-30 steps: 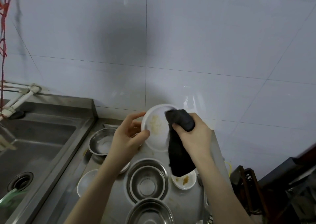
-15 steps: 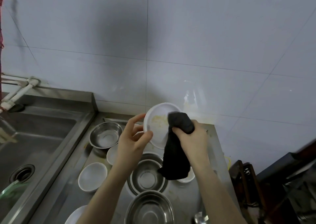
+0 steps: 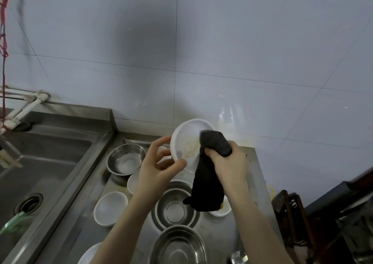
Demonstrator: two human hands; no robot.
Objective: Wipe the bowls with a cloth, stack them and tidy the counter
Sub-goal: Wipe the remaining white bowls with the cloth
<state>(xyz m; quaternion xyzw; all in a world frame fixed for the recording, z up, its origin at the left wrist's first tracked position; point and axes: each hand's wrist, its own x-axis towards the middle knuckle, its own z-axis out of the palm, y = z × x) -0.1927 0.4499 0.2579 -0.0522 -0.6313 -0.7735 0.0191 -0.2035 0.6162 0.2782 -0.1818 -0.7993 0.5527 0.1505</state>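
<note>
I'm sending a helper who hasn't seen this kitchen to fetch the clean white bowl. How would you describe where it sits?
Start at the steel sink on the left; the counter beside it is crowded with bowls. The small white bowl stands alone near the counter's sink-side edge, below the steel bowl at the back. Unlike its neighbours it is white, not steel, looks clean inside and is nested in nothing.

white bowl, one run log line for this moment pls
step: wiping | left hand: holds white bowl tilted | right hand: presses dark cloth inside | residue: visible | stacked: not yet

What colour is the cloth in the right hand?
Black, or very dark grey; the bunched fabric cloth shows clearly in the head view.
</note>
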